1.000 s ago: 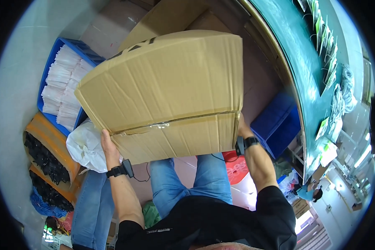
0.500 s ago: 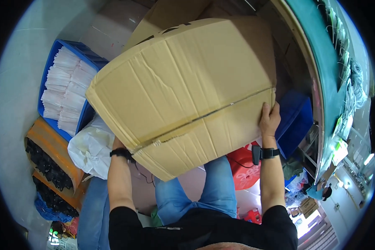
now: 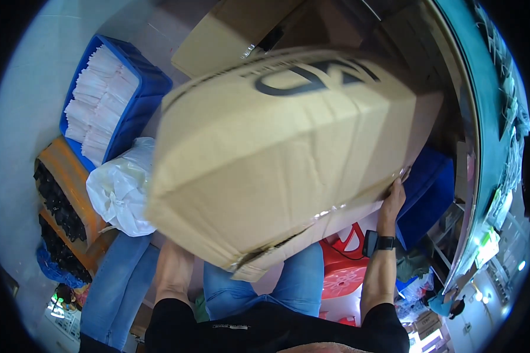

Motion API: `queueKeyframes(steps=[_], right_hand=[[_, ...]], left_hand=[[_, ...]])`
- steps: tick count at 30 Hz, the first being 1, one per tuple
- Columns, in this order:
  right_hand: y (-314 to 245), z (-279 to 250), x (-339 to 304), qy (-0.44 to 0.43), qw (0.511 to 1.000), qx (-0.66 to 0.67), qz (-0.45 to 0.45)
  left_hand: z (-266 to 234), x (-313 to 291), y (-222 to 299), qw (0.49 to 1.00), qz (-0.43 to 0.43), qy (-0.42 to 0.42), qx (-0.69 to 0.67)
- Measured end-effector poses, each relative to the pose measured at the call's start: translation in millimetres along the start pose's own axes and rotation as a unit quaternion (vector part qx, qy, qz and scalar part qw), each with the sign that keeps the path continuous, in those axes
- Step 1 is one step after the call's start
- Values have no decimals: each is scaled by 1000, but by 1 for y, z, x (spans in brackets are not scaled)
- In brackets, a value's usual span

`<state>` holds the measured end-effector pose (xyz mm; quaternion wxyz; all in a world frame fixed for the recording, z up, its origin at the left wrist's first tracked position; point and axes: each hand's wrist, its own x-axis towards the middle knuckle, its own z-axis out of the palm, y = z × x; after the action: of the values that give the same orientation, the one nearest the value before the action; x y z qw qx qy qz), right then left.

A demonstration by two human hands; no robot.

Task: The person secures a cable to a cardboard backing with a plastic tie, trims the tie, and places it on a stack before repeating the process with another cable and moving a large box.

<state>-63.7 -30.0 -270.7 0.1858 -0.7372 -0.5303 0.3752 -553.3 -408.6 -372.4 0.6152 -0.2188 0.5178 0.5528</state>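
A large brown cardboard box (image 3: pixel 277 170) is held up in front of me, tilted, its printed side facing away and up. A taped seam runs along its near lower side, with a torn-looking gap at the lower left corner. My right hand (image 3: pixel 394 199) grips its right edge near the tape. My left hand is hidden behind the box's lower left; only the forearm (image 3: pixel 174 270) shows, so its fingers cannot be seen.
To the left stand a blue crate (image 3: pixel 136 94) of white bundles, a white sack (image 3: pixel 123 194) and orange-brown bags (image 3: pixel 79 176) of black items. Another carton (image 3: pixel 224 38) lies beyond. On the right are a blue bin (image 3: pixel 430 194), a red stool (image 3: pixel 344 273) and a green-topped table (image 3: pixel 483 117).
The box has tipped and moved right, bringing its printed side into view. My right hand has moved right and slightly down with it. My left forearm is lower and its wristband is hidden.
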Motion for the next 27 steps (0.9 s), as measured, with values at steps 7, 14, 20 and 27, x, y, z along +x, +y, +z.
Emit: queueKeyframes(steps=[7,14,20,27], right_hand=[[99,-55,8,82,996,30,33],[283,-109,54,111,968,66,214],[364,-144,82,175,973,21,151],[349,-119,129,159,944,97,271]], left_hand=[[169,-7,-54,1000,1,-3,8],[233,70,-135,985,103,-21,134],[281,175,-182,982,26,-117,145],[298,311,-211,952,128,-98,260]])
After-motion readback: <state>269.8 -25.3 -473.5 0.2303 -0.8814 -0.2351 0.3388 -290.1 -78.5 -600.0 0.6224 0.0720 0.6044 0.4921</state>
